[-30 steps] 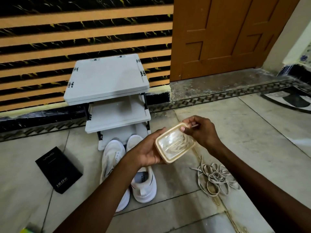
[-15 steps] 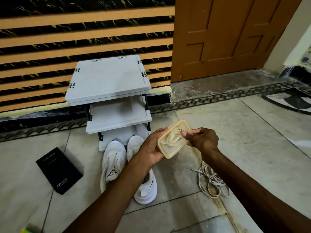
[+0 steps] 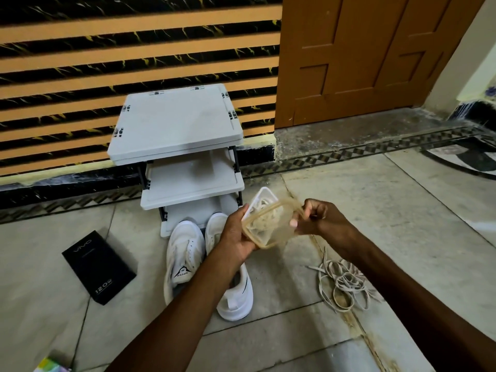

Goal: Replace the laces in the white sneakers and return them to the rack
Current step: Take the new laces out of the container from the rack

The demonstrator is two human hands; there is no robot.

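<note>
My left hand [image 3: 236, 234] holds a small clear plastic container [image 3: 261, 208] with white laces coiled inside. My right hand [image 3: 318, 218] pinches the container's translucent lid [image 3: 276, 229] at its right edge, and the lid is lifted partly off. Two white sneakers [image 3: 185, 253] lie without laces on the floor in front of the grey shoe rack [image 3: 177, 124]; my left forearm covers part of the right one. A loose pile of old beige laces [image 3: 346, 283] lies on the floor to the right.
A black phone box [image 3: 98, 267] lies on the tiles left of the sneakers. A colourful packet [image 3: 51, 366] shows at the bottom left edge. The striped wall and a wooden door [image 3: 370, 55] stand behind the rack.
Both hands moved slightly lower and right with the container. The lid, closed a second ago, has come up off the container at my right hand's side.
</note>
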